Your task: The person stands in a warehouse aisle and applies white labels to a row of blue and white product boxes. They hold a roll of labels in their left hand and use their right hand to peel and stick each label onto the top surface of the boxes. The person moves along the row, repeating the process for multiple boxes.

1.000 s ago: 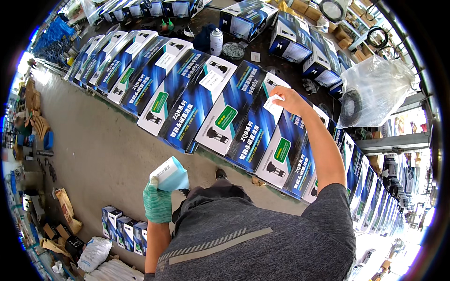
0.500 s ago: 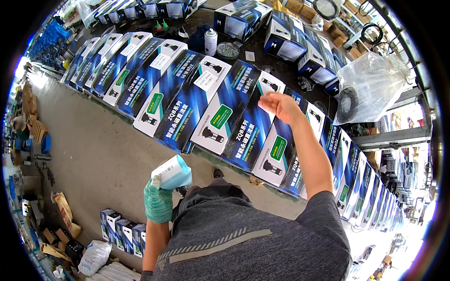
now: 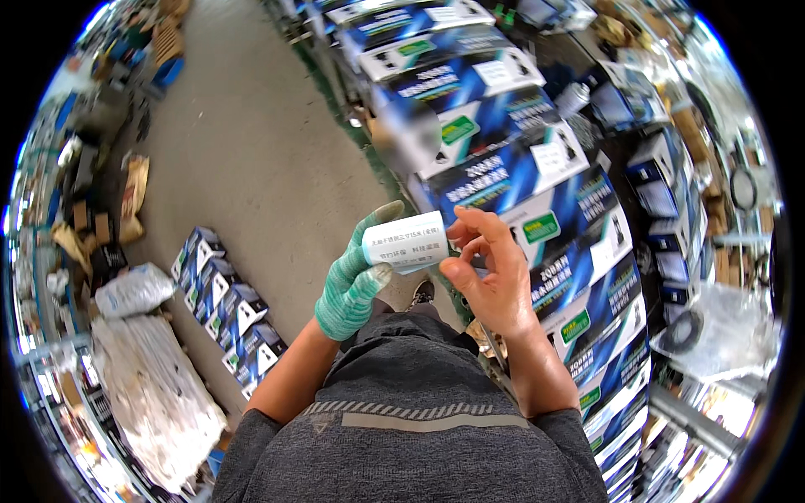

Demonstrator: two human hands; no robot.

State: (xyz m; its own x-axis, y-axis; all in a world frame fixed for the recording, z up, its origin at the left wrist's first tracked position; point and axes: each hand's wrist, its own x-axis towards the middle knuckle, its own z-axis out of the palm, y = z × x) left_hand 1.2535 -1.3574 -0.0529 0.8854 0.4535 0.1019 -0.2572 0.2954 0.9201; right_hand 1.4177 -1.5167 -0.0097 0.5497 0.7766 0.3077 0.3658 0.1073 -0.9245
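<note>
A roll of white printed labels on pale blue backing (image 3: 406, 243) is gripped in my left hand (image 3: 348, 289), which wears a green knitted glove. Just right of the roll is my bare right hand (image 3: 495, 272). Its fingers are curved and apart, with the fingertips close to the roll's edge; I see nothing between them. Beside my right hand runs a long row of printed blue, black and white cartons (image 3: 549, 226). White rectangular labels (image 3: 549, 158) sit on the tops of several farther cartons.
More cartons stand on the floor at left (image 3: 226, 293), near a white plastic bag (image 3: 134, 289) and a pale sheet-covered pile (image 3: 155, 394). Beyond the row are a spray can (image 3: 573, 99), further cartons (image 3: 658, 172) and a clear plastic bag (image 3: 721, 331). One patch beside the row is blurred.
The view has turned left. My right hand has come off a carton top to the roll's side. My left hand has raised the label roll in front of me.
</note>
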